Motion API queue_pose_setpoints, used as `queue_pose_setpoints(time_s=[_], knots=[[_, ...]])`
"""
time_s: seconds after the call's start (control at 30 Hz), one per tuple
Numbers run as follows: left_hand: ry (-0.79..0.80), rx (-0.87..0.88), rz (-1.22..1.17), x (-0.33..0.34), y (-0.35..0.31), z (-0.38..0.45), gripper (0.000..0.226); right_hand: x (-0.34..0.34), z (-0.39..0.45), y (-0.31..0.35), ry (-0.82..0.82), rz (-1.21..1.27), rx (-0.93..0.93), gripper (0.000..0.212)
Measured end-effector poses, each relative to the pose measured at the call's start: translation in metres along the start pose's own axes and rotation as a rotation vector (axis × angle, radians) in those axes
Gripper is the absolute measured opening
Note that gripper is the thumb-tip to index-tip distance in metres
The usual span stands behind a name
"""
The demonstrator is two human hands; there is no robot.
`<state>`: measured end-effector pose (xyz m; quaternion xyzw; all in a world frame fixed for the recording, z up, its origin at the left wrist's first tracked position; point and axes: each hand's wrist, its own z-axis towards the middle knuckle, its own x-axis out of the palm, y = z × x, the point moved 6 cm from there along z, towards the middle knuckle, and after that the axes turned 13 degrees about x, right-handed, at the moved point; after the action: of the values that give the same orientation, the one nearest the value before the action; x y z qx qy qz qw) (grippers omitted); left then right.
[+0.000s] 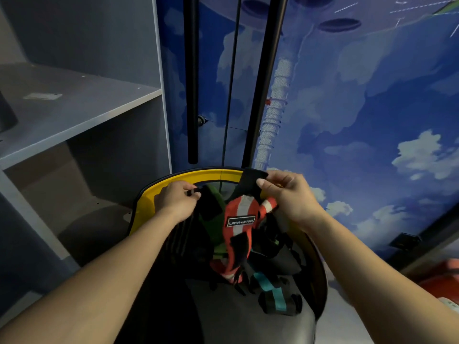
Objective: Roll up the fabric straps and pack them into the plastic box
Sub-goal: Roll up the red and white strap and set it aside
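Observation:
My left hand point(177, 199) pinches the black end of a strap at the upper left of a pile. My right hand point(285, 192) pinches the black end of an orange, white and black strap point(239, 214) with a small label, holding it up over the pile. Below hang a green and black strap point(213, 219) and more tangled straps, among them a teal and black one point(273, 294). They lie in a round container with a yellow rim point(198, 176). No plastic box can be made out.
Grey shelves point(74, 105) stand at the left. Two black poles point(192, 95) rise behind the container against a blue cloud-printed wall point(372, 108). An orange object point(444, 276) sits at the lower right edge.

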<state>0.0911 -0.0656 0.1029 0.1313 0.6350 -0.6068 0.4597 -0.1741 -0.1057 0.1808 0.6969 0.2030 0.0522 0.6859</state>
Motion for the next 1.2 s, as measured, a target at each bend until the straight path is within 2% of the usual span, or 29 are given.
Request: queue_pose_setpoints(time_s=[0.17, 0.3, 0.4, 0.5, 0.6, 0.67, 0.8, 0.9, 1.0, 1.2], knots=[[0.039, 0.110, -0.074, 0.015, -0.017, -0.011, 0.016, 0.007, 0.002, 0.007, 0.045, 0.010, 0.047, 0.017], [-0.015, 0.224, -0.184, 0.009, -0.034, -0.014, 0.011, 0.009, 0.002, 0.014, 0.046, 0.064, 0.069, 0.022], [0.038, 0.249, -0.520, -0.006, -0.067, -0.025, 0.027, 0.008, 0.000, 0.025, 0.021, 0.088, 0.060, 0.018], [0.106, 0.286, -0.798, -0.031, -0.100, -0.043, 0.018, 0.004, -0.005, 0.047, -0.020, 0.122, 0.033, 0.019], [0.168, 0.346, -0.716, -0.048, -0.118, -0.058, 0.004, 0.001, -0.016, 0.076, -0.058, 0.133, -0.002, 0.014], [0.154, 0.371, -0.656, -0.059, -0.126, -0.064, 0.006, 0.000, -0.027, 0.095, -0.080, 0.145, -0.035, 0.016], [0.120, 0.355, -0.731, -0.085, -0.141, -0.076, 0.012, 0.000, -0.054, 0.125, -0.081, 0.126, -0.128, 0.014], [0.065, 0.350, -0.820, -0.106, -0.151, -0.083, 0.011, 0.006, -0.071, 0.128, -0.017, 0.053, -0.116, 0.022], [0.042, 0.320, -0.871, -0.124, -0.158, -0.093, 0.011, 0.012, -0.083, 0.120, 0.034, -0.040, -0.102, 0.016], [0.052, 0.297, -0.954, -0.147, -0.176, -0.114, 0.014, 0.011, -0.109, 0.143, -0.012, 0.011, -0.173, 0.010]])
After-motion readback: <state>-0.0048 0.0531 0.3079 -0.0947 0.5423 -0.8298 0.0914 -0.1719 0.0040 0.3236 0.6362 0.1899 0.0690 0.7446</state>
